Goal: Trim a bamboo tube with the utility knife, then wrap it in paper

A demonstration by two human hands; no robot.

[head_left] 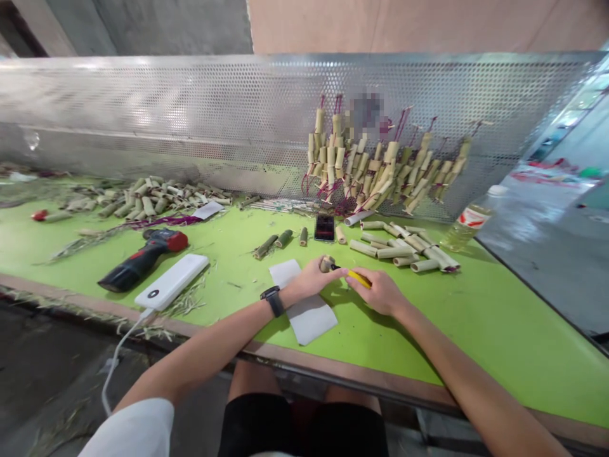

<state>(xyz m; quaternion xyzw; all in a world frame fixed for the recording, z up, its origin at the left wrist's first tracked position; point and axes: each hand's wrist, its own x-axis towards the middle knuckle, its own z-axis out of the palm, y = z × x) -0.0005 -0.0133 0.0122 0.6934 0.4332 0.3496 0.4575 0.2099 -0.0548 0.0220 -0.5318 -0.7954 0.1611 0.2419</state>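
Note:
My left hand [313, 279], with a dark watch on its wrist, is closed around a short bamboo piece [327, 263] whose cut end faces up. In my right hand [380, 291] is a yellow-handled knife [359, 278], its dark tip touching or very near the bamboo; the blade itself is too small to make out. A white paper sheet [309, 320] lies partly under my left wrist. Just beyond my hands stand a dark-screened phone [324, 228] and a few loose bamboo tubes [284, 238].
Bamboo figures tied with purple string [373, 168] lean on the perforated metal panel [214, 95]. A bamboo pile [147, 195], a cordless drill [143, 259] and a white power bank [172, 282] lie left. Joined bamboo pieces [404, 247] and an oil bottle [471, 222] are right.

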